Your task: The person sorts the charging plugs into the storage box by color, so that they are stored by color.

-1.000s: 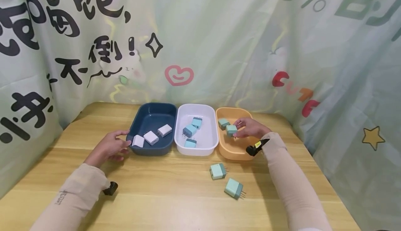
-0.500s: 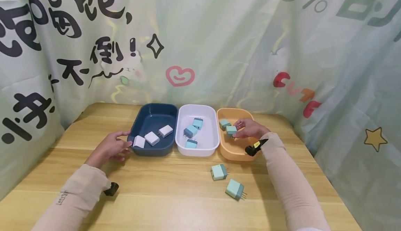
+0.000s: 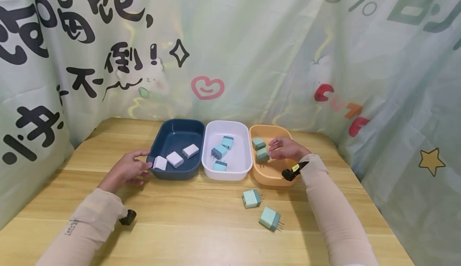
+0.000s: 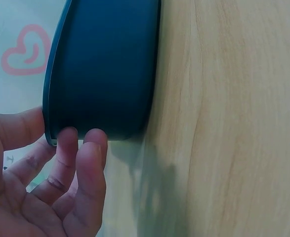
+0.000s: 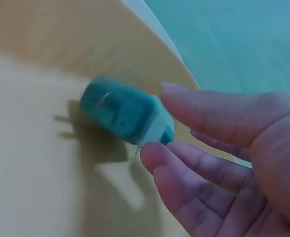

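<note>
Within the orange bin [image 3: 270, 178], a green plug charger [image 3: 262, 154] leans just left of my right hand [image 3: 288, 149]. In the right wrist view this charger [image 5: 120, 111] is blurred and tilted, and the thumb and fingers are spread apart beside it. Another green charger [image 3: 258, 143] lies behind it. At the left, my left hand [image 3: 126, 170] holds the near-left corner of the dark blue bin [image 3: 176, 175]. The left wrist view has the thumb at the rim and fingertips [image 4: 93, 136] against the outer wall. Several white chargers [image 3: 175, 160] lie in that bin.
Between the two bins stands a white bin [image 3: 225, 175] with several blue chargers [image 3: 219, 151]. Two more green chargers, one nearer the bins [image 3: 251, 198] and one closer to me [image 3: 270, 218], lie on the wooden table [image 3: 187, 226]. A printed curtain [image 3: 252, 49] hangs behind.
My right thumb and fingers have parted from the green charger, which has dropped slightly lower and to the left in the orange bin. My left hand stays at the dark blue bin.
</note>
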The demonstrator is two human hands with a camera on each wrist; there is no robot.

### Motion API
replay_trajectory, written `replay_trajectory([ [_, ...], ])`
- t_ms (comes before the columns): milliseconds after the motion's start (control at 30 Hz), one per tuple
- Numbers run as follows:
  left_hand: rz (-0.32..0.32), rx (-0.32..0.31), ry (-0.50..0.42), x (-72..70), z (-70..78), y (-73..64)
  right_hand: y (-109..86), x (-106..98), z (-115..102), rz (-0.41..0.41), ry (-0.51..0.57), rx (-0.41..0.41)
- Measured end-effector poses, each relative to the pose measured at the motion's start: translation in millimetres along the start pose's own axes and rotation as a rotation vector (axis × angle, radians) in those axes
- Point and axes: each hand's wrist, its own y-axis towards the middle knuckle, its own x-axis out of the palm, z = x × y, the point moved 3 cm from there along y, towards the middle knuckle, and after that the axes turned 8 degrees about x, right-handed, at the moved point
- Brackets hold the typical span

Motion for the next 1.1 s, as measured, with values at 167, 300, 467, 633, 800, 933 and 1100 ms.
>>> replay_trajectory([
  [167, 0.001, -0.003, -0.006, 0.8, 0.6, 0.0, -6.3, 0, -1, -0.004, 0.028, -0.032],
  [300, -0.006, 0.008, -0.008, 0.2, 1.2, -0.5, -13.6, 0, -2, 0.046, 0.029, -0.077],
  [467, -0.015, 0.019, -0.001, 0.0, 2.0, -1.1, -26.5, 2, -2, 0.128, 0.077, -0.117],
  [633, -0.013, 0.008, 0.018, 0.7, 3.3, -1.3, -45.6, 8, -3, 0.156, 0.084, -0.149],
  [800, -0.012, 0.009, 0.029, 1.4, 4.6, -2.0, -65.6, 13, -5, 0.145, 0.093, -0.198],
  [933, -0.015, 0.003, 0.027, 1.2, 4.8, -2.2, -81.1, 16, -5, 0.155, 0.071, -0.254],
  [1100, -0.017, 0.007, 0.028, 0.4, 4.4, -2.1, -99.6, 21, -4, 0.182, 0.035, -0.307],
])
